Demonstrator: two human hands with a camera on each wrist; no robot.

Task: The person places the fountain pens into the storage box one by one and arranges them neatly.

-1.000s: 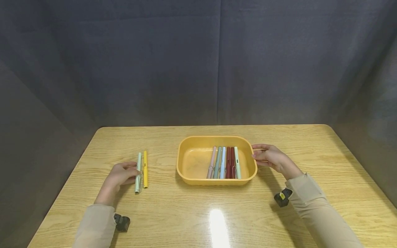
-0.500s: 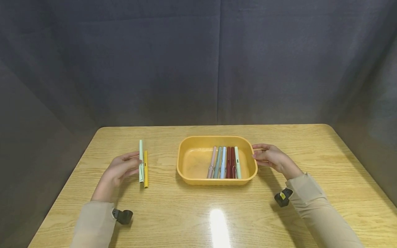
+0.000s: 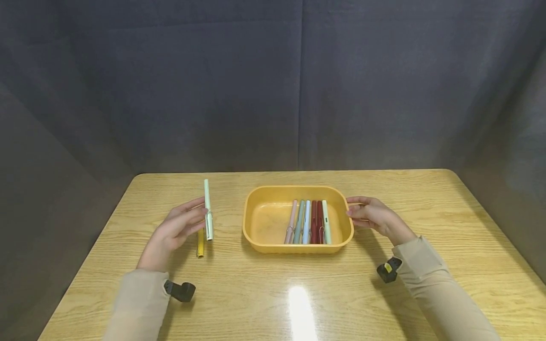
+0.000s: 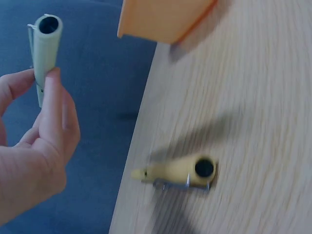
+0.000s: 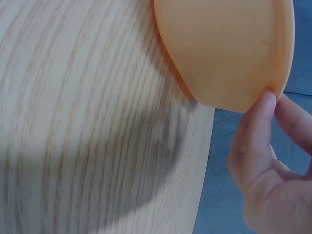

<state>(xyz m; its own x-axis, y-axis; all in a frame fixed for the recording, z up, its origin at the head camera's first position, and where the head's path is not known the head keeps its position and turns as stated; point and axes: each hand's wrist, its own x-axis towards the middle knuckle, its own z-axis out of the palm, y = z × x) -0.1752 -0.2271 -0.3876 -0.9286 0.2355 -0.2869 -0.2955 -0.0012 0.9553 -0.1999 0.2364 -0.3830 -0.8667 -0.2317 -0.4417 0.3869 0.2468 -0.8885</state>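
My left hand point(image 3: 181, 225) pinches a pale green pen point(image 3: 209, 226) between thumb and fingers, held above the table left of the yellow tray. In the left wrist view this pen point(image 4: 48, 46) shows its metal clip and dark round end. A yellow pen point(image 3: 200, 246) lies on the table below, partly hidden by the left hand. At the tray's right end, my right hand point(image 3: 377, 218) pinches the rim of the yellow tray point(image 3: 298, 249). The right wrist view shows the thumb against the tray's outer wall point(image 5: 224, 53).
Several pens lie side by side in the right half of the tray: a pink pen point(image 3: 292, 220), a blue-green one, a light blue one, dark red ones and a pale green pen point(image 3: 326, 220). A dark curtain point(image 3: 213, 94) hangs behind the wooden table point(image 3: 239, 289).
My left hand has lifted the pale green pen off the table, from beside the yellow pen, and carried it rightward and away from me. The right hand and tray have stayed put.
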